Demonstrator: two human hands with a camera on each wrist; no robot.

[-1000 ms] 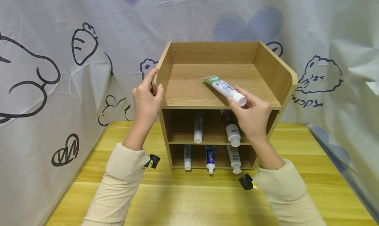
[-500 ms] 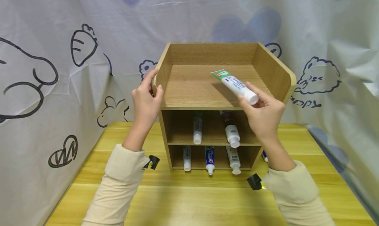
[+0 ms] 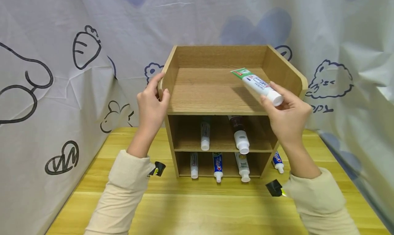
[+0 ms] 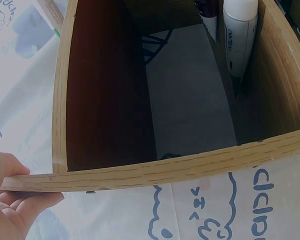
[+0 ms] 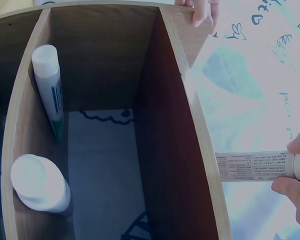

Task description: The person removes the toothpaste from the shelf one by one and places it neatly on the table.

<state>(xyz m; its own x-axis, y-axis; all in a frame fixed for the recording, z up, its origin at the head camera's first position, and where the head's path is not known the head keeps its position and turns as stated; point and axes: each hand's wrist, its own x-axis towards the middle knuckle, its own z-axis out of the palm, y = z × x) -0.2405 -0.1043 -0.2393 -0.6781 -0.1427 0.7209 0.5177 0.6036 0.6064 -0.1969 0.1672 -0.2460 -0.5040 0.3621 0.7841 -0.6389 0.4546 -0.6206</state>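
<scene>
My left hand (image 3: 152, 103) grips the front edge of the left side panel of a wooden shelf (image 3: 209, 110), thumb on one side and fingers on the other. In my right hand (image 3: 289, 113) is a white toothpaste tube (image 3: 257, 83) with a green end, pinched near its white cap. The tube is tilted over the right part of the top deck, green end pointing back and left; its printed side faces the right wrist camera. On the middle level lie another white and green toothpaste tube (image 3: 205, 135) and a dark tube with a white cap (image 3: 241, 139).
The bottom level holds a small white tube (image 3: 194, 165), a blue toothpaste tube (image 3: 218, 163) and a white tube (image 3: 243, 166). Another blue tube (image 3: 278, 162) lies on the wooden table (image 3: 191, 211) right of the shelf. A white curtain (image 3: 197, 19) with drawings hangs behind.
My right hand has moved to the right with the toothpaste tube, from mid-deck toward the right side panel. The blue tube beside the shelf has come into view. My left hand stays put.
</scene>
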